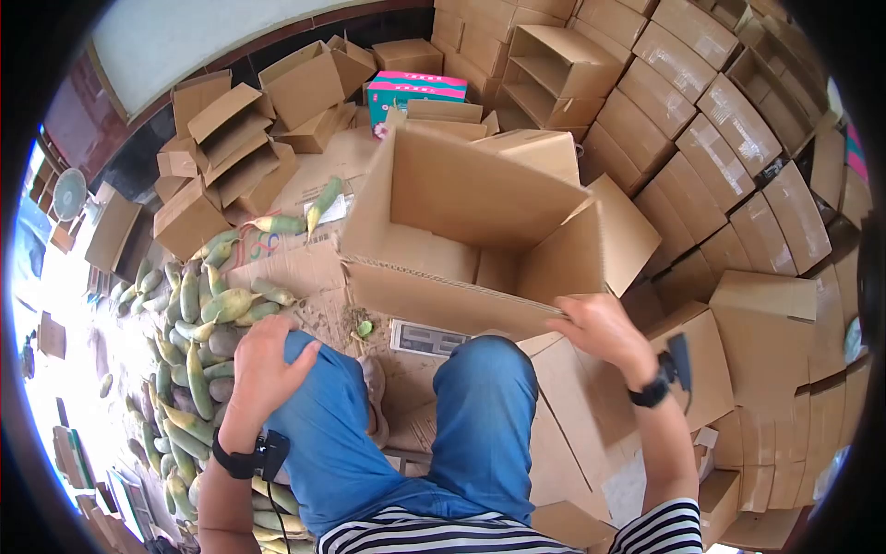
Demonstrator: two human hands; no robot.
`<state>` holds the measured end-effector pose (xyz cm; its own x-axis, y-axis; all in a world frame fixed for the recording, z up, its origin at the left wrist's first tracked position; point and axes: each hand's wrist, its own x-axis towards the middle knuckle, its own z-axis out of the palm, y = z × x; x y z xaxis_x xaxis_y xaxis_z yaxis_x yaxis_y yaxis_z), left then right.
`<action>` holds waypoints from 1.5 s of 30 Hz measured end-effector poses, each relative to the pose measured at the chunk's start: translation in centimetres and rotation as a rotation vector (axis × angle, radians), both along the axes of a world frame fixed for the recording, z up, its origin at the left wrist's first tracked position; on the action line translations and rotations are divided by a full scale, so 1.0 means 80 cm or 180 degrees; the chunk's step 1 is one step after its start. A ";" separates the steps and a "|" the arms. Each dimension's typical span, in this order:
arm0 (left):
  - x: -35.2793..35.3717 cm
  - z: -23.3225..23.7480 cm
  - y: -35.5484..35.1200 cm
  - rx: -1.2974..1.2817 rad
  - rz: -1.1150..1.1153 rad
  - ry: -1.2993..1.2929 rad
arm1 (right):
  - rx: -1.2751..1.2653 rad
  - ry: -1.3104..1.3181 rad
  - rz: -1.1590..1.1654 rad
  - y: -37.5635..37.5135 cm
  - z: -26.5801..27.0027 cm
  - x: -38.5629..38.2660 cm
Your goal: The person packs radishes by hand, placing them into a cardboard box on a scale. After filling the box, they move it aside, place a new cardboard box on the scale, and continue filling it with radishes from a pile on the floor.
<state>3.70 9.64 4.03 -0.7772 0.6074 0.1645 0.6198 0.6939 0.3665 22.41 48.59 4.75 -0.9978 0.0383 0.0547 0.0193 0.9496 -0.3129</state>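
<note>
An open cardboard box (pixel 471 282) stands in front of my knees, its inside bare. My right hand (pixel 595 332) grips the near right corner of its rim, fingers curled around the edge. On my left knee rests my left hand (pixel 268 365), thumb spread and nothing held. Just beyond it lies a large heap of green radishes (pixel 198 379), running down my left side. Below the box's near wall shows the display panel of a scale (pixel 426 338); the rest of it is hidden.
Opened cartons (pixel 231 138) are piled at the back left, near a pink and teal box (pixel 420 92). Stacked taped cartons (pixel 729 129) wall the right side. Two radishes (pixel 325 203) lie apart on flattened cardboard (pixel 314 268). A fan (pixel 69 194) stands far left.
</note>
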 end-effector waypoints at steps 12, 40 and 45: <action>-0.007 -0.006 -0.022 0.0204 0.0005 -0.0047 | 0.0546 -0.0808 -0.0214 0.029 -0.084 -0.046; -0.036 -0.004 0.012 0.0212 -0.0273 -0.0227 | 0.3090 -0.0257 0.0440 0.090 -0.150 -0.435; -0.037 -0.009 0.010 0.0191 -0.0300 -0.0410 | 0.3130 -0.0087 -0.0035 0.188 -0.074 -0.386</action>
<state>0.75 10.43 3.30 -0.7342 0.6707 0.1052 0.6264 0.6094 0.4861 -8.44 63.62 -1.20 -0.9990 -0.0026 0.0441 0.0252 0.7862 0.6174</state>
